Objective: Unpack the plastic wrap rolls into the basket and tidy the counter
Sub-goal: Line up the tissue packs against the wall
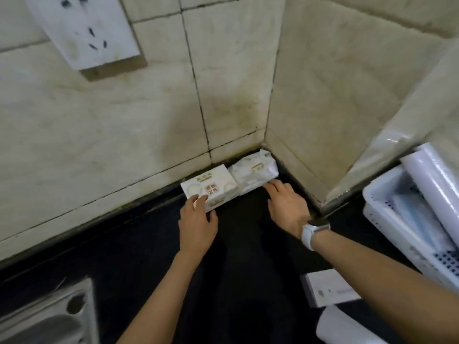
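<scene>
Two white tissue packs lie side by side in the corner of the black counter (149, 256). My left hand (197, 225) touches the front left edge of the left pack (213, 187), thumb on its top. My right hand (288, 206), with a white watch on its wrist, rests fingers spread against the front of the right pack (255, 171). A white perforated basket (377, 207) stands at the right edge with plastic wrap rolls (434, 180) leaning inside it.
Tiled walls meet behind the packs. A white flat box (330, 289) and a white roll (342, 326) lie on the counter at the lower right. A steel sink corner (49, 316) shows at the lower left. A wall socket plate (84, 28) hangs at the upper left.
</scene>
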The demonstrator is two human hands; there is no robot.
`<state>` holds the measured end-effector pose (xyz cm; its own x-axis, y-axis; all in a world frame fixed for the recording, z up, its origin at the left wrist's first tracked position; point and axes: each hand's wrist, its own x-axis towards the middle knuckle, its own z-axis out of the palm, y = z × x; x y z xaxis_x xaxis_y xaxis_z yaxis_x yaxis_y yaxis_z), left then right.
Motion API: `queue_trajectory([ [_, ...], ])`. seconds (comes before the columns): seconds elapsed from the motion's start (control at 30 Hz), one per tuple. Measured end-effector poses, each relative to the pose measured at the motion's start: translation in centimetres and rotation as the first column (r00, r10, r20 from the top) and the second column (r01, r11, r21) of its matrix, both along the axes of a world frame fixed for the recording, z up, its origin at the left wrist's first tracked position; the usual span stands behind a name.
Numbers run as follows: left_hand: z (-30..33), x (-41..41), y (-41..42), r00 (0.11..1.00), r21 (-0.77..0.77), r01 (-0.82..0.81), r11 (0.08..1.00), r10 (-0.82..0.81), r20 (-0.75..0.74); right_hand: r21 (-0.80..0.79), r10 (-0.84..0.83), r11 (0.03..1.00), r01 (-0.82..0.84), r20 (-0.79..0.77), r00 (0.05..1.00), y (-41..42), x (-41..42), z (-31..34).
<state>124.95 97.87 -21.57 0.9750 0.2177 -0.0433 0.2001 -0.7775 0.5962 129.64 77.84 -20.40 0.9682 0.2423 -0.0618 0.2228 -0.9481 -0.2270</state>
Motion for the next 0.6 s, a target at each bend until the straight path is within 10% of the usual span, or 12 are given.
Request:
queue_trajectory([
  [0.3,-5.0,2.3,5.5,0.998,-0.105,-0.046,0.993,0.041,-0.053,-0.152,0.007,0.988,-0.016,-0.060,0.998,5.2,8.1,-3.9],
  [0.47,-5.6,2.1,5.2,0.998,-0.005,-0.062,0.998,0.062,0.006,0.367,-0.282,0.903,0.226,0.109,0.953,4.7,8.2,-2.6],
  [0.6,-5.7,2.1,4.8,0.997,-0.101,-0.051,0.994,0.057,0.051,0.411,-0.187,0.911,0.014,0.384,0.904,6.5,6.3,0.4],
])
